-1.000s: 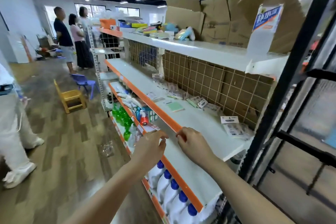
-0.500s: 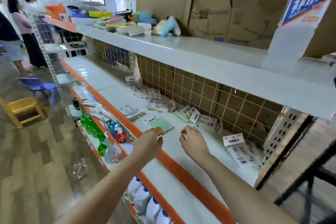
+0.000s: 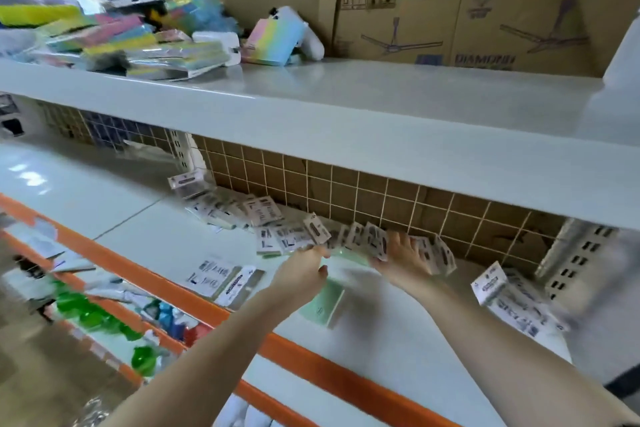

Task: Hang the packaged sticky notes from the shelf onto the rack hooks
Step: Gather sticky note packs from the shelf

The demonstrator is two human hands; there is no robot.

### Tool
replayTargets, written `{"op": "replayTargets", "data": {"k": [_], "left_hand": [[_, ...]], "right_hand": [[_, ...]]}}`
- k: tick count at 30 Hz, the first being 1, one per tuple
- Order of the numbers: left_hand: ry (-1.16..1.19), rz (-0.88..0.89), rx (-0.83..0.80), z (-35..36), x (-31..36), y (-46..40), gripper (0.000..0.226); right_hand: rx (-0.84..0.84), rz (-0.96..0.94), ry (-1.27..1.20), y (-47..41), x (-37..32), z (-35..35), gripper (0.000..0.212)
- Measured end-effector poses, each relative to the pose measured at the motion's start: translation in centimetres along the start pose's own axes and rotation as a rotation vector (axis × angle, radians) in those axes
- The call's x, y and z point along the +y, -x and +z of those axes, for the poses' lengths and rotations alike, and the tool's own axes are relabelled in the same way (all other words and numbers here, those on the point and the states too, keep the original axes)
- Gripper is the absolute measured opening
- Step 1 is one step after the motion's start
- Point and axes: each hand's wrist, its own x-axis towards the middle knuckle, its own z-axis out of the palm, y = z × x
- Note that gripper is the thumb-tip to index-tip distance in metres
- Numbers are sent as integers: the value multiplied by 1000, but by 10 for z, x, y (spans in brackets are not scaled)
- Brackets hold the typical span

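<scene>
From the head camera, a white shelf (image 3: 194,243) with an orange front lip runs across a store gondola, backed by a wire grid (image 3: 381,198) over brown board. The shelf above carries pastel stationery packs (image 3: 152,45) and large cardboard boxes (image 3: 433,0). Below, green bottles (image 3: 93,315) stand on a lower tier.

The packaged sticky notes (image 3: 277,236) lie in a loose row along the back of the white shelf against the grid: small clear packs with white printed header cards, several tipped or overlapping. A pale green pack (image 3: 322,305) lies nearer the front.

The left hand (image 3: 301,274) reaches to the row, its fingertips at a pack's edge; blur hides whether it pinches. The right hand (image 3: 401,260) lies spread, fingers straight among the packs.
</scene>
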Motion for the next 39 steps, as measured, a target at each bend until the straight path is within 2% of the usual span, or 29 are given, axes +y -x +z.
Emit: {"op": "replayTargets", "data": {"k": [4,8,11,12,15,18,20,25,29,32,39], "left_hand": [[-70,180,-48,1,-7,-38,35],[-91,400,0,13,3,-77,35],[-151,495,-88,31,11,-87,53],[-177,520,-38,40,11,-88,60],[-216,484,114,51,12,-87,64],[-274,449,-34,55,14,-92,56],[-362,426,-28,54,16,-93,56],[-421,416,-36,59,19,-72,77],[-342,456,-47,59,16,-60,58],[-305,463,-39,59,15,-47,54],[-465,486,-40,55,29,-27,51]], "right_hand": [[45,28,127,-8,-1,17,76],[41,67,107,-13,6,19,70],[61,126,102,-11,3,21,72],[76,136,103,-10,1,23,72],[108,137,115,-6,1,22,73],[92,115,114,-4,1,18,69],[73,102,121,1,1,16,68],[84,34,216,22,2,16,62],[84,14,257,37,4,18,60],[71,-13,281,50,3,20,61],[110,-111,324,76,-1,20,54]]}}
